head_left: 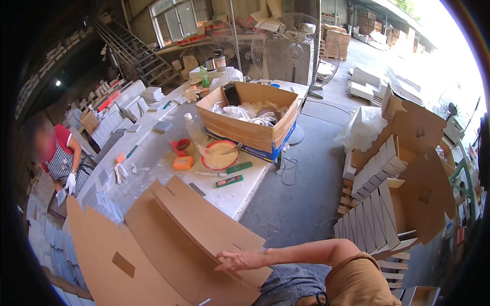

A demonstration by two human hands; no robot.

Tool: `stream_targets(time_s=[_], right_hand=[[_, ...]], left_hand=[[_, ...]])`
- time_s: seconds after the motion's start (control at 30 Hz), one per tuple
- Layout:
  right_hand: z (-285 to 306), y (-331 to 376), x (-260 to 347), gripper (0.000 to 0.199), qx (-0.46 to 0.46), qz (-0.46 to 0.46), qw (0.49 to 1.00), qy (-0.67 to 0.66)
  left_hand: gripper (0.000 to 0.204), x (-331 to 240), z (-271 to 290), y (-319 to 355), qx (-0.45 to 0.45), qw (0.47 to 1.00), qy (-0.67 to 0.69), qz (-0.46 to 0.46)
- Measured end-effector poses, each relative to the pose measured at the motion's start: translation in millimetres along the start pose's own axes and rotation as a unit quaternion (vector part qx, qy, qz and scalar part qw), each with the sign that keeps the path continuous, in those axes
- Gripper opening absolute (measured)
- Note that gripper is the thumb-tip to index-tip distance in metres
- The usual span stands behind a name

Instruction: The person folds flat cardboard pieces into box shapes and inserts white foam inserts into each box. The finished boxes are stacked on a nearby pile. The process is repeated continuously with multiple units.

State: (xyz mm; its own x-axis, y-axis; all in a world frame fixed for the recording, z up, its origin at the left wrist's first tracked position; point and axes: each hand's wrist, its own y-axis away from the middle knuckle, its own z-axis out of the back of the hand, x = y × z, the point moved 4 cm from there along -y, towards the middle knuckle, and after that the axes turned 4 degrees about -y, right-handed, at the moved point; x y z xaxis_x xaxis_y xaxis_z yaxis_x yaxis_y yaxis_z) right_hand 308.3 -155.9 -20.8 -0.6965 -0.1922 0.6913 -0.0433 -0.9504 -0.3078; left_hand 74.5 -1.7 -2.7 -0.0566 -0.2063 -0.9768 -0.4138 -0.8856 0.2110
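A large brown cardboard carton point(168, 239), partly unfolded, fills the lower left in front of me. One wide panel with a cut-out handle slot point(123, 264) leans out to the left. My right hand point(240, 260) reaches in from the lower right and rests against the carton's near flap. Its fingers are stretched out and slightly apart, with nothing held in them. My left hand does not show; the carton covers much of the lower left. A dim brownish strip lies behind the carton's left edge, and I cannot make out what it is.
A worktable point(245, 191) carries an open box point(245, 130) of gloves, a red-rimmed bowl point(220, 155), a bottle and sponges. Cartons of white boxes point(375, 214) stand on pallets at right. A co-worker point(64, 153) in a checked apron works at left. A big fan point(283, 53) stands behind.
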Motion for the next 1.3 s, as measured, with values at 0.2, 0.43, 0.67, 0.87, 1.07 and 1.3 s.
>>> stream_targets(time_s=[0.2,0.43,0.67,0.87,1.07,1.3], right_hand=[[18.2,-12.1,16.2,0.025,0.038,0.023,0.996,0.071],[-17.2,-24.5,29.9,0.012,-0.039,0.009,0.996,0.085],[-13.8,-30.4,11.1,0.03,-0.135,0.005,0.983,0.127],[-10.9,-35.9,21.4,0.025,-0.148,0.045,0.981,0.116],[-27.8,-24.9,20.8,0.035,-0.133,0.053,0.984,0.108],[-28.7,-5.3,13.5,0.059,0.018,0.051,0.976,0.212]], left_hand=[[0.048,2.0,-5.0,-4.2,0.0,1.0,0.021,0.004],[0.043,11.5,17.1,-2.9,-0.031,0.998,0.061,0.004],[0.051,17.8,42.4,-0.6,0.004,0.998,0.024,-0.055],[0.048,-3.2,40.6,8.5,0.004,0.998,0.004,-0.055],[0.045,9.3,44.9,21.7,0.007,0.996,-0.04,-0.083],[0.047,3.6,34.5,12.7,-0.009,0.996,0.038,-0.075]])
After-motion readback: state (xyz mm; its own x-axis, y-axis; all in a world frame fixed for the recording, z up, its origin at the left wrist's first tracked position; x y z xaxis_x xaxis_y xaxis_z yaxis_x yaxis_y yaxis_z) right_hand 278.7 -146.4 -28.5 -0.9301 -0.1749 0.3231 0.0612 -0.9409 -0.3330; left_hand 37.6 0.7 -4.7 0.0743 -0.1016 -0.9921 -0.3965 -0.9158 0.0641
